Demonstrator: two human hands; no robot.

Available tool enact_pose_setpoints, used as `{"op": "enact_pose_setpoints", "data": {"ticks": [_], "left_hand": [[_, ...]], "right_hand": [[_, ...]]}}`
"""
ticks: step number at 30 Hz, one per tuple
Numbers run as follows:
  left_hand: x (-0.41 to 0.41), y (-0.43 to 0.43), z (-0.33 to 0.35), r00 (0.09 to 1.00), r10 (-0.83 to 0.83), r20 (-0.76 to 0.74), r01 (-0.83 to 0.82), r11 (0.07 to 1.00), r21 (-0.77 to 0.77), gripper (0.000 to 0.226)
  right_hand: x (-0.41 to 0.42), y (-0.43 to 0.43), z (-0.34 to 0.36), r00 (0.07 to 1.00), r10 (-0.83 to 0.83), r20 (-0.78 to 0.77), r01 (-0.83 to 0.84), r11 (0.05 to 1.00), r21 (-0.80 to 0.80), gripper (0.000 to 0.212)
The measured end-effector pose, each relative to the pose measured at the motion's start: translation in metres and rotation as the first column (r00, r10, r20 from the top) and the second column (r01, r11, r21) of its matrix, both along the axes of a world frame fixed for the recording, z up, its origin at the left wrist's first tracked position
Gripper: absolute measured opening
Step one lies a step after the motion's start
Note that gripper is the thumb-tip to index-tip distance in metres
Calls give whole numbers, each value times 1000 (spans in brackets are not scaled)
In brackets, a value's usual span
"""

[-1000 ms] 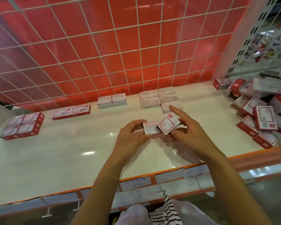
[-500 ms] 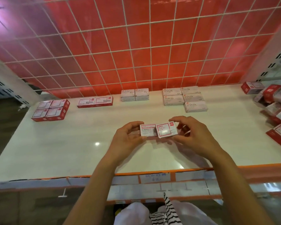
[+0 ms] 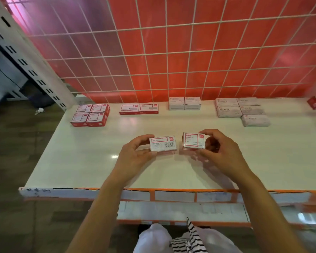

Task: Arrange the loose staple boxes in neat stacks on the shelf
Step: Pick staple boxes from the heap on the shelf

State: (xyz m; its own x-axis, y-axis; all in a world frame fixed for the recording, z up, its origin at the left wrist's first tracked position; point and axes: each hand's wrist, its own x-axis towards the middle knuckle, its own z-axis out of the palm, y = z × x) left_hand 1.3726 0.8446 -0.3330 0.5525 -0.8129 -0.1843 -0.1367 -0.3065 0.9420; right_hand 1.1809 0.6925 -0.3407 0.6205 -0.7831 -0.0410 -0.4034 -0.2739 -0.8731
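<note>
Left hand [image 3: 135,154] pinches a small white cardboard staple box with red trim [image 3: 162,144] by its left end; right hand [image 3: 221,154] pinches a second red-trimmed box [image 3: 193,141] by its right end. Both boxes sit at frame centre, low over the white shelf [image 3: 80,161], slightly apart, long axes running left to right. Matching stock lies to the upper left, nearer the left hand: a block of four red-trimmed boxes [image 3: 89,115], then a pair of flat red-trimmed boxes [image 3: 139,109]. Further right stand two pale grey boxes [image 3: 184,103], then five pale grey boxes [image 3: 242,111].
</note>
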Motion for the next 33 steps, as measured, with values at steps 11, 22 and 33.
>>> {"op": "enact_pose_setpoints", "data": {"ticks": [11,22,33], "left_hand": [[57,40,-5,999,40,-8,-40,999,-5,43],[126,84,0,988,152,-19,-152,988,-25,44],[169,109,-4,996,23,-89,-22,1000,5,45]], "right_hand": [[62,33,-5,1000,14,-19,-14,1000,-1,44],[148,81,-11,999,40,-29,-40,999,-13,43],[220,102,-21,986,92,-137,-111,985,-133,38]]}}
